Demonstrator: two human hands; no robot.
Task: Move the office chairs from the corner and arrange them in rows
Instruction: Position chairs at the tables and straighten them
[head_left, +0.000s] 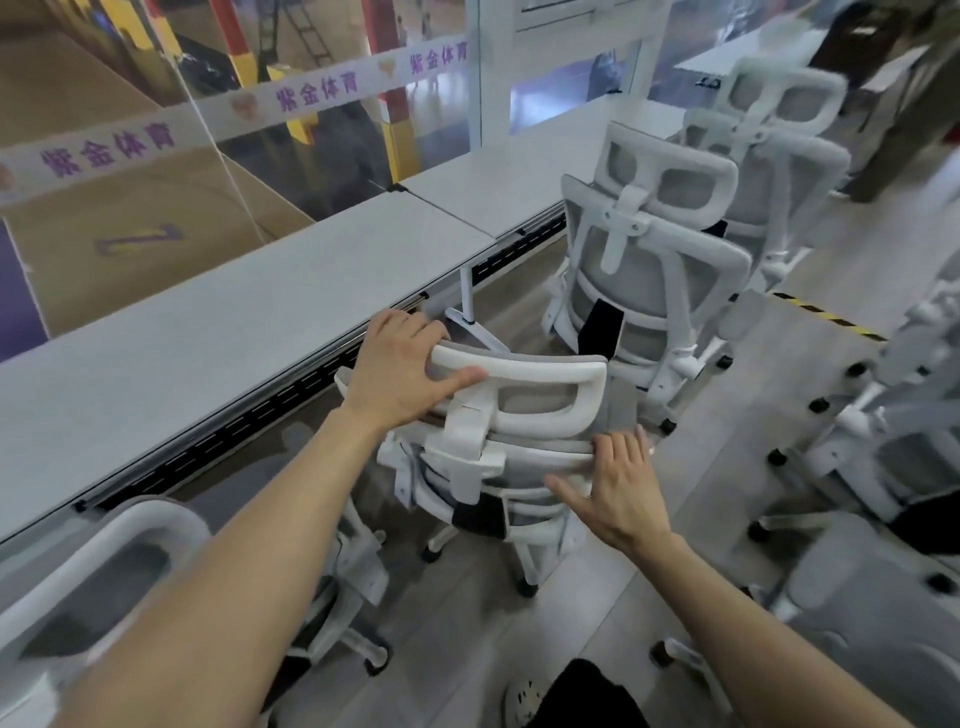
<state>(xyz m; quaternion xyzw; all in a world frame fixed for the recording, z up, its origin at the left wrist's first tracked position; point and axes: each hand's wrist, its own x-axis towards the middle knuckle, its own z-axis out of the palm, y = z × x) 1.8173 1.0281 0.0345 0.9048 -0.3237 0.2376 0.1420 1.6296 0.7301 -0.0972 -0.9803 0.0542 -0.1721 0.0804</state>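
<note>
The nearest chair (493, 467) stands with its back to the camera, just beside the long grey desk (208, 332), whose near edge carries a black slotted strip (249, 421). The left hand (400, 374) grips the left end of the chair's white headrest (545, 371), fingers curled over the top bar and thumb laid along its front. The right hand (623, 493) is spread, its fingertips resting on the top rim of the backrest and its thumb held apart.

Further along the same desk edge a second chair (649, 260) stands close ahead of the held one, and a third chair (779, 119) stands behind that. All three face the desk in a line. Another chair's headrest (93, 561) sits at lower left, also by the desk. More chairs (883, 426) crowd the right side, their wheeled bases pointing inward. That leaves only a narrow lane of pale floor (613, 587) between the two groups. Yellow-and-black striped tape (826, 314) crosses the floor beside the second chair.

Beyond the desk is a glass wall with a white banner (311, 93) across it — it repeats the purple characters 紫金体育.
</note>
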